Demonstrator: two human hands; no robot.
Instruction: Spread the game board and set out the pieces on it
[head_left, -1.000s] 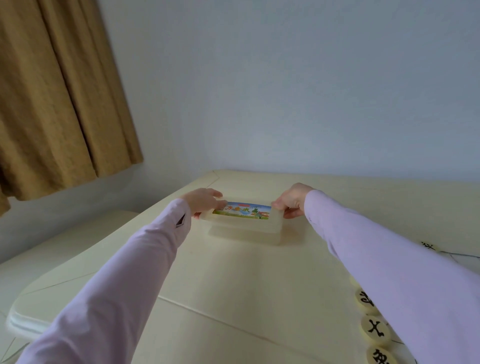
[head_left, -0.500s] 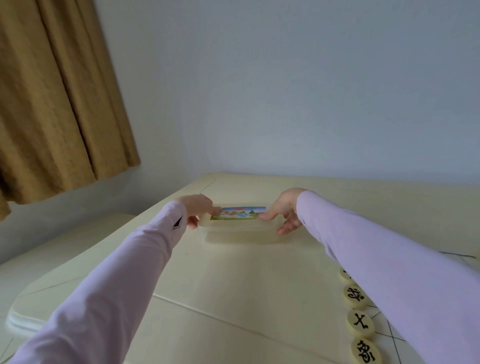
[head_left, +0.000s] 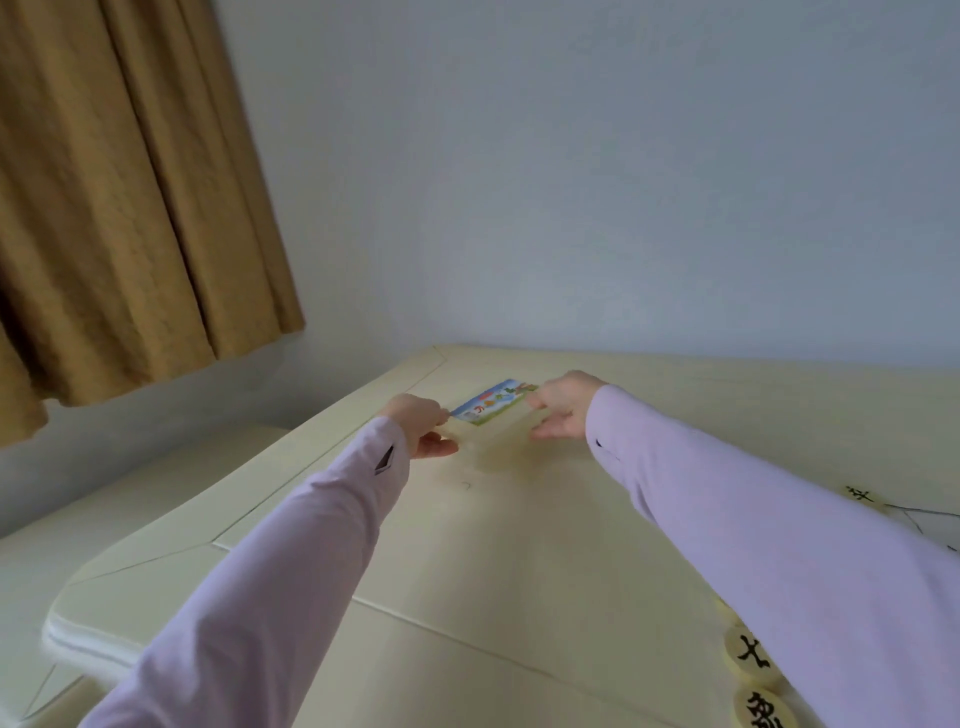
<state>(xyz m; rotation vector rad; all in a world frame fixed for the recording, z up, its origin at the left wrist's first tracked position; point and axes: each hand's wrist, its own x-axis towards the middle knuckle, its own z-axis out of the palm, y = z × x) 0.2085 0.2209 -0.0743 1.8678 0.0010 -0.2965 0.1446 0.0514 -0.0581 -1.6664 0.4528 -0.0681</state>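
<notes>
Pinching the short ends of a tilted, translucent rectangular plastic box (head_left: 493, 408) with a glossy colourful label, left hand (head_left: 422, 427) and right hand (head_left: 562, 410) hold it near the smooth cream desk's (head_left: 467, 571) far left corner; round black-inked pieces (head_left: 748, 661) line its near right edge.

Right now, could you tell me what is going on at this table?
A person in lilac sleeves holds a small translucent box with a colourful label, tilted, at the far side of the cream table: left hand on one end, right hand on the other. Round game pieces already lie at the lower right.
</notes>
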